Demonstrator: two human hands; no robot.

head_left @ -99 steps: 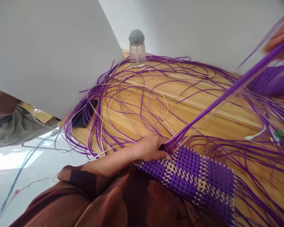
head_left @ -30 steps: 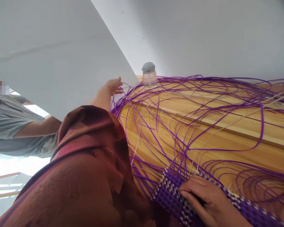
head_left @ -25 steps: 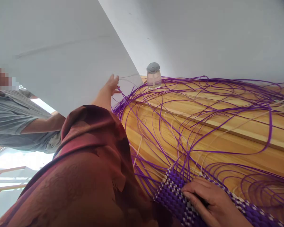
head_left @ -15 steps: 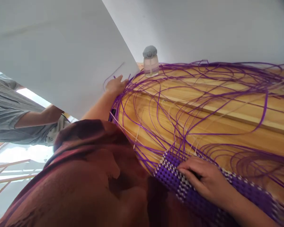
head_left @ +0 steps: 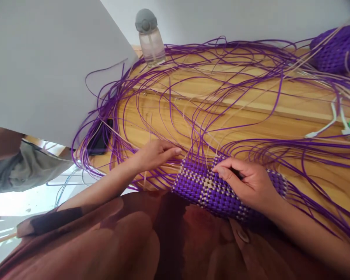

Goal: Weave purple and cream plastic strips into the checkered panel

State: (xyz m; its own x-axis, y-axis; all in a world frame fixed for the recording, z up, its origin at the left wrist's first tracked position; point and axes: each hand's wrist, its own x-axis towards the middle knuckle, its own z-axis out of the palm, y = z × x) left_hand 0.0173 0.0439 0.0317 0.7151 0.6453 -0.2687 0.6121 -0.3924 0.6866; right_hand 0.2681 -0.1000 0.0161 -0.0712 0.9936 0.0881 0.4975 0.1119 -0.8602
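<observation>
A purple woven piece (head_left: 192,177) with cream checks and a small cream flower pattern lies at the table's front edge, by my body. My right hand (head_left: 247,181) is closed on its upper edge, thumb and forefinger pinched together there. Long loose purple strips (head_left: 202,136), with a few cream ones, rise from the weave and spread over the table. My left hand (head_left: 159,155) hovers over the strips just left of the weave, thumb stretched out and the other fingers loosely bent. I see nothing held in it.
On the wooden table (head_left: 151,112) stands a clear bottle (head_left: 151,44) with a grey lid. A dark phone (head_left: 100,140) lies under strips at the left. White cables (head_left: 328,124) and another purple woven piece (head_left: 338,50) are at the right. Another person's arm (head_left: 6,144) shows far left.
My left hand has come back from the strips at the table's far left end to beside the weave. My right hand still grips the weave. The view has tilted down and turned right.
</observation>
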